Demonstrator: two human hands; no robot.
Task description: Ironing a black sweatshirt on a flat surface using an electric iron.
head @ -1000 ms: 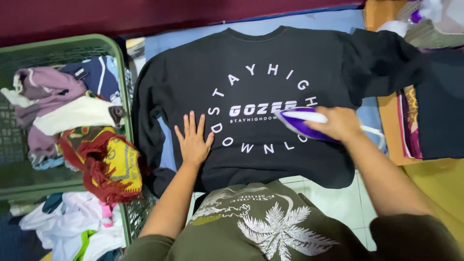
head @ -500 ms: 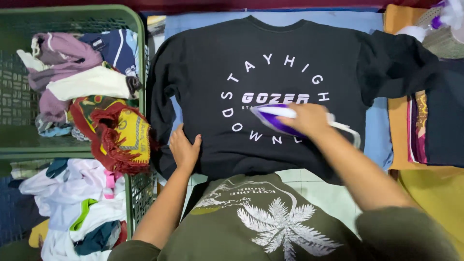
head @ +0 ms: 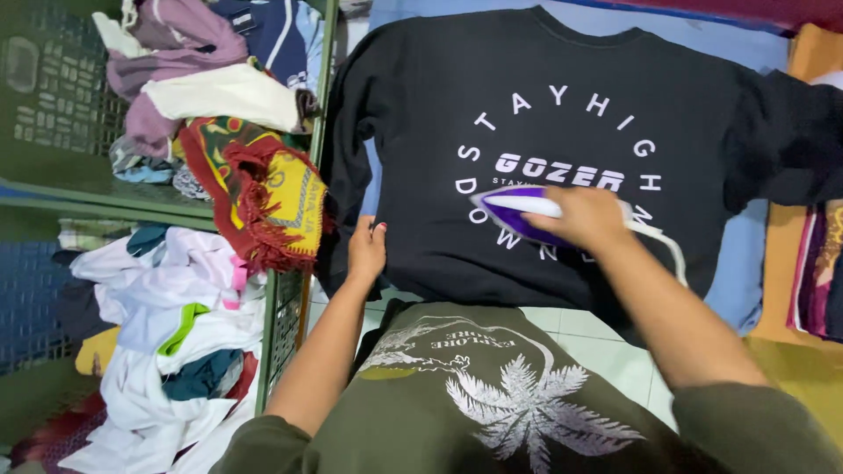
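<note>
Right hand (head: 587,216) clenched around the handle of a purple and white steam iron (head: 518,211), soleplate down on the printed chest of a black sweatshirt (head: 562,132), nose aimed at the left side. Left hand (head: 366,250) with fingers curled over the sweatshirt's lower left hem, pinching the fabric taut beside the laundry basket. White cord (head: 667,250) trailing from the iron's heel toward the wearer.

Sweatshirt spread flat, collar away from the wearer, one sleeve folded across at the right edge. Body panel looking mostly smooth around the lettering; lower hem and sleeves probably not yet pressed, judging by the bunching near the left hand.

Beneath it, a light blue ironing cloth (head: 733,290) over pale floor tiles (head: 597,338). To the left, a green plastic laundry basket (head: 53,96) heaped with mixed clothes, a red and yellow fringed cloth (head: 263,197) hanging over its rim. Below that, a loose pile of white garments (head: 158,351). At far right, folded fabrics on an orange surface (head: 812,53).
</note>
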